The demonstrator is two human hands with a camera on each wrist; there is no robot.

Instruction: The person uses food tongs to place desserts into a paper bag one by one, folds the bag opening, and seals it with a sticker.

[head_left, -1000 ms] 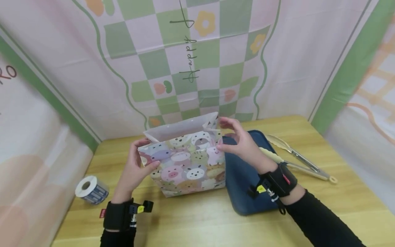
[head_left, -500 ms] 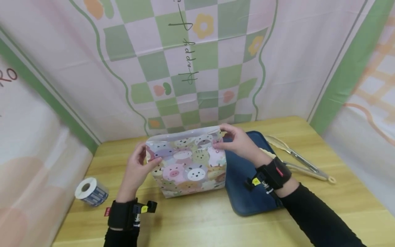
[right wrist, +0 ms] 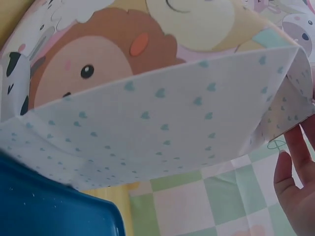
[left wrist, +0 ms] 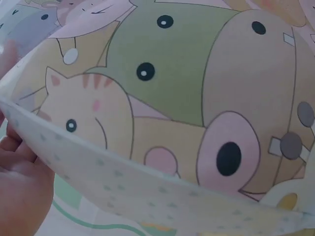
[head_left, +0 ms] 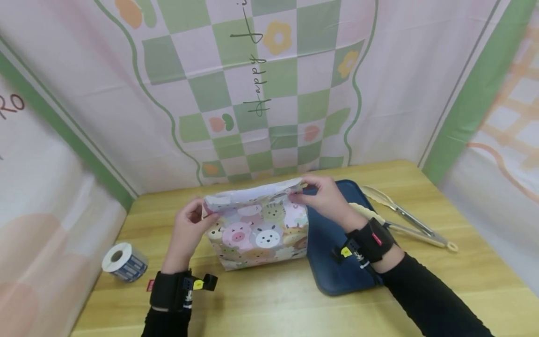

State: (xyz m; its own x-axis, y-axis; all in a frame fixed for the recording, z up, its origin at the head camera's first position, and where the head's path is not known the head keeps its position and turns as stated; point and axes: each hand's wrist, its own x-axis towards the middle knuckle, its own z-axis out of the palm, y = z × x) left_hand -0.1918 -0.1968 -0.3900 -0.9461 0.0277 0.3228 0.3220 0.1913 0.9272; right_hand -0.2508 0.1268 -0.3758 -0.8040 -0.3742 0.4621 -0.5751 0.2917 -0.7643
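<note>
A paper bag printed with cartoon animals [head_left: 257,236] stands on the table, its top edge bent over toward me. At its upper left corner my left hand [head_left: 185,231] pinches the edge, thumb in front and fingers behind. My right hand [head_left: 327,200] pinches the upper right corner the same way. The left wrist view is filled by the bag's printed face [left wrist: 172,93], with part of the left hand [left wrist: 24,196] at the edge. In the right wrist view the bag's heart-dotted side [right wrist: 162,118] shows, the right hand [right wrist: 298,191] at its far corner. The bag's inside is hidden.
A dark blue tray [head_left: 332,262] lies right of the bag, partly under my right arm. Metal tongs with cream tips [head_left: 414,222] rest across its right side. A roll of labels [head_left: 125,262] stands at the table's left. A checkered cloth [head_left: 278,103] hangs behind.
The bag's open mouth has closed up, and its top edge has come down and folded toward me. Both hands have moved slightly lower with it, the right one now pinching the corner.
</note>
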